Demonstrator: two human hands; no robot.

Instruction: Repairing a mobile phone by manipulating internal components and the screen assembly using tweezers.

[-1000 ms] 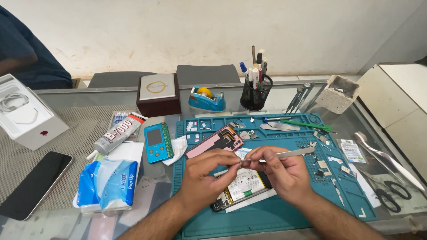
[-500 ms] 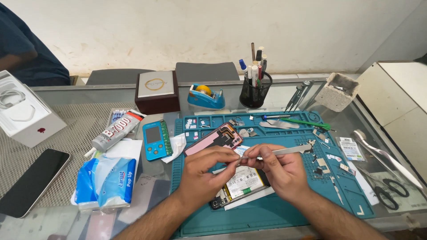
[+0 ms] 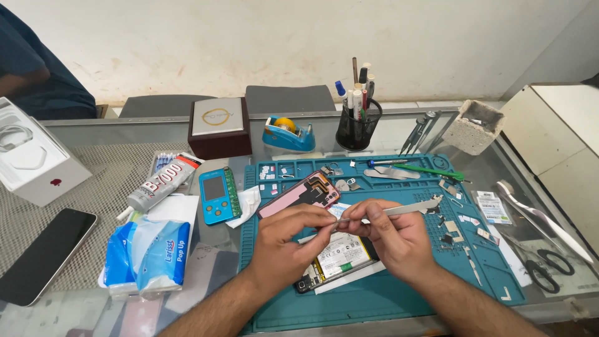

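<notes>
The left hand (image 3: 284, 249) pinches a tiny pale piece (image 3: 331, 226) between thumb and forefinger, touching the tip of the metal tweezers (image 3: 399, 211), which the right hand (image 3: 390, 237) grips shut-fingered with the handle running out toward 2 o'clock. Both hover above the opened phone (image 3: 337, 259) on the teal mat (image 3: 387, 299), the pink back cover (image 3: 299, 195) at 11 o'clock. This step goes best with wrists braced on the bench and a light pinch, so the piece is not bent.
</notes>
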